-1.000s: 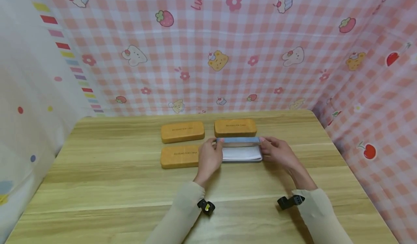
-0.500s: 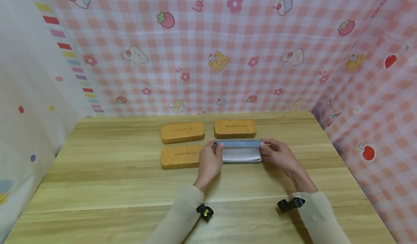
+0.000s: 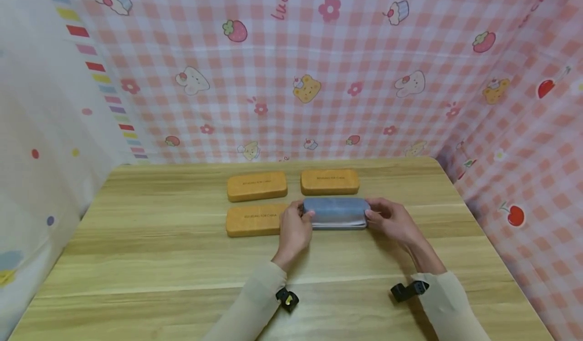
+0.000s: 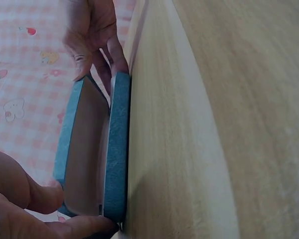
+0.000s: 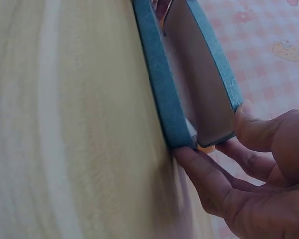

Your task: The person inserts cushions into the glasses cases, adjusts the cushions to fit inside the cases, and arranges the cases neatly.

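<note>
A blue hinged glasses case [image 3: 336, 207] lies on the wooden table, its lid partly raised with a pale lining inside. My left hand [image 3: 295, 232] grips its left end and my right hand [image 3: 395, 222] its right end. In the left wrist view, the left thumb is on the edge of the lid [image 4: 67, 134] while fingers touch the end of the base [image 4: 118, 149]. The right wrist view has the right thumb at the lid's corner [image 5: 234, 97], with fingertips against the base [image 5: 162, 84]. A narrow gap shows between lid and base.
Three closed yellow-orange glasses cases are close by: one at back left [image 3: 257, 186], one directly behind the blue case [image 3: 330, 181], and one at front left [image 3: 255, 219], partly covered by the left hand. Behind the table [image 3: 173, 260] hangs a pink checked cloth [image 3: 273, 68].
The blue case's lid has swung down toward the person, so its outer top now shows and less of the lining is visible. Both hands keep their grip at the ends.
</note>
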A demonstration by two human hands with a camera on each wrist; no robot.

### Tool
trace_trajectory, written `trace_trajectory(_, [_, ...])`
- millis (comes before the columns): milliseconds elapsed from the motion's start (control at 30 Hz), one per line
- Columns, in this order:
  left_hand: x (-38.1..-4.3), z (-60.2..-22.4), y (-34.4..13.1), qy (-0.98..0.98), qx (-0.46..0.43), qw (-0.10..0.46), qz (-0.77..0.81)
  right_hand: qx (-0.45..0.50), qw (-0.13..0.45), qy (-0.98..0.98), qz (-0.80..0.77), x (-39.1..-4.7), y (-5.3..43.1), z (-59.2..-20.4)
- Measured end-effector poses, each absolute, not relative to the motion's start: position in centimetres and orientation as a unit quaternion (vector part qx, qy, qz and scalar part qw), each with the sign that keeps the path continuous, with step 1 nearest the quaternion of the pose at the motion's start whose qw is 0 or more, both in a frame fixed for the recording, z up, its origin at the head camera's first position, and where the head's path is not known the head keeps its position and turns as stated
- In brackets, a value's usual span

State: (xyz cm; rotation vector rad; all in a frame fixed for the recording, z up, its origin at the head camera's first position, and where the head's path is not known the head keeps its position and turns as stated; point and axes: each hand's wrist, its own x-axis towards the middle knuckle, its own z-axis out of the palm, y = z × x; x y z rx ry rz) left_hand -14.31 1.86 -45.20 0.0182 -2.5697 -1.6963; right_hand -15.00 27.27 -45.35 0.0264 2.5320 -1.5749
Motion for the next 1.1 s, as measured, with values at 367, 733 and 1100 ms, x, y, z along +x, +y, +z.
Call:
trace_trajectory(367, [-14.2, -45.6, 2.0, -0.852, 0.008, 0.044, -0.521, -0.002, 0.040, 0.872, -0.488, -14.9, 27.6, -46.7])
trace_trajectory(733, [-13.8, -46.0, 2.3, -0.875, -0.015, 0.044, -0.482, -0.020, 0.021, 0.869, -0.494, -14.6, 27.1, -46.9])
trace_trajectory(1100, [-13.2, -44.8, 1.9, -0.878, -0.054, -0.023, -0.475, -0.028, 0.066, 0.886, -0.457, -14.1, 27.0, -45.5])
